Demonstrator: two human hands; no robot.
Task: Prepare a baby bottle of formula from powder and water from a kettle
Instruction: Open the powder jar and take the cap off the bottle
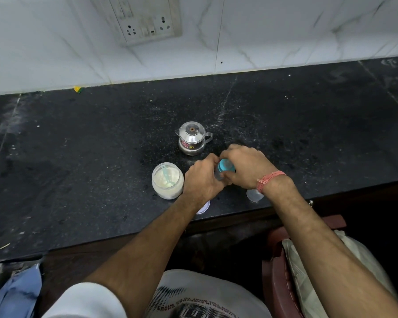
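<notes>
Head view: fingers (pixel 216 159) around bottle (pixel 225 167)

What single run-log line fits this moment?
left hand: holds bottle | right hand: grips blue cap | jar: open | kettle: lidded

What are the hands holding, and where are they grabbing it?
Both hold the baby bottle. The left hand grips its clear body, and the right hand is curled round the blue collar on top.
</notes>
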